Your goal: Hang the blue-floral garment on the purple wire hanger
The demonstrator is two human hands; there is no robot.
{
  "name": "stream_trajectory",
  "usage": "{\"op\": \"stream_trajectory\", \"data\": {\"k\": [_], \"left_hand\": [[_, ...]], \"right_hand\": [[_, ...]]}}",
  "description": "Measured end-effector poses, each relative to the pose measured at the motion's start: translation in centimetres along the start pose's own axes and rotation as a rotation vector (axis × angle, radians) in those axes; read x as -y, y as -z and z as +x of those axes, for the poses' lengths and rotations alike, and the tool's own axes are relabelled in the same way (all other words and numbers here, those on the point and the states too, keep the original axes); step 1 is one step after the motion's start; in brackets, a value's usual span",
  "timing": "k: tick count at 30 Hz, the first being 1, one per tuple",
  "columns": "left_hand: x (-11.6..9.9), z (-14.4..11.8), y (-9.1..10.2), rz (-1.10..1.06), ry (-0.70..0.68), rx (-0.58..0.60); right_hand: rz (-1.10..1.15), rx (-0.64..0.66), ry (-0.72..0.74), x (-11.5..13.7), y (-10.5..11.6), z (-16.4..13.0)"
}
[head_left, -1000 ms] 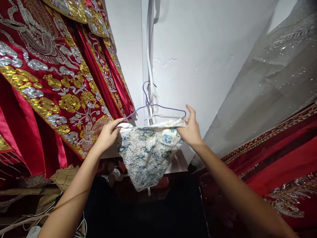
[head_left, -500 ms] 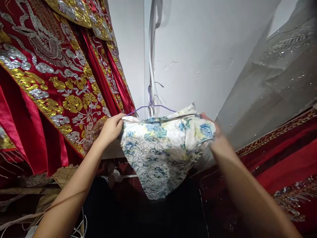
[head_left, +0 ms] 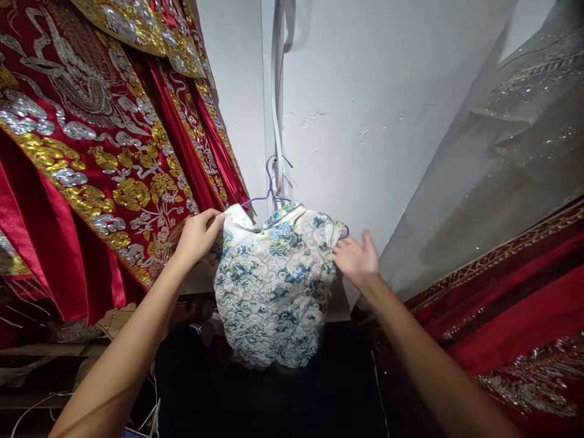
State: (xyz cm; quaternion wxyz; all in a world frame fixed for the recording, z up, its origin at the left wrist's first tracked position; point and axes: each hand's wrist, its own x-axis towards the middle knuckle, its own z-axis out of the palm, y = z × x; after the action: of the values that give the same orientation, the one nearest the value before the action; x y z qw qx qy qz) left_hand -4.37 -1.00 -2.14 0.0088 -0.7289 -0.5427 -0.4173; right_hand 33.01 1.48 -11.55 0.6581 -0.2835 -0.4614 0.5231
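A short-sleeved floral top [head_left: 274, 286], white with blue and green pattern, hangs on a purple hanger [head_left: 270, 182] in front of me. The hanger's hook is up on a wall fitting, and its right end pokes out of the sleeve. My left hand [head_left: 199, 236] pinches the top at its left shoulder, where pale fabric is folded over near the collar. Beside the right sleeve, my right hand [head_left: 358, 258] is spread, palm showing, with its fingertips close behind the sleeve edge; whether they touch it I cannot tell.
Red garments [head_left: 109, 146] with gold and silver embroidery hang on the left. A white wall [head_left: 356, 109] with a vertical pale strip [head_left: 276, 79] is behind the top. On the right hang a sheer sparkly cover [head_left: 511, 152] and red fabric [head_left: 538, 304].
My right hand has let go of the top's right side and opened. The fabric has dropped over the hanger's right arm and now hangs straighter. My left hand keeps its pinch.
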Motion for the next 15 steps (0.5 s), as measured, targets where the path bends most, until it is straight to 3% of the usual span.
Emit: {"op": "stream_trajectory", "data": {"k": [3,7,11,15], "left_hand": [[-0.2,-0.5,0.5,-0.016,0.004,-0.045],[-2.2,0.0,-0.1,-0.067,-0.059,-0.085],[-2.7,0.3,-0.6,-0.080,-0.094,-0.060],[-1.6,-0.1,-1.1,-0.096,-0.075,-0.063]], "right_hand": [[0.004,0.014,-0.024,2.2,1.0,0.8],[-0.144,-0.094,0.109,3.4,0.9,1.0],[-0.016,-0.286,0.232,2.1,2.1,-0.2],[0.068,-0.319,0.122,-0.1,4.3,-2.2]]}}
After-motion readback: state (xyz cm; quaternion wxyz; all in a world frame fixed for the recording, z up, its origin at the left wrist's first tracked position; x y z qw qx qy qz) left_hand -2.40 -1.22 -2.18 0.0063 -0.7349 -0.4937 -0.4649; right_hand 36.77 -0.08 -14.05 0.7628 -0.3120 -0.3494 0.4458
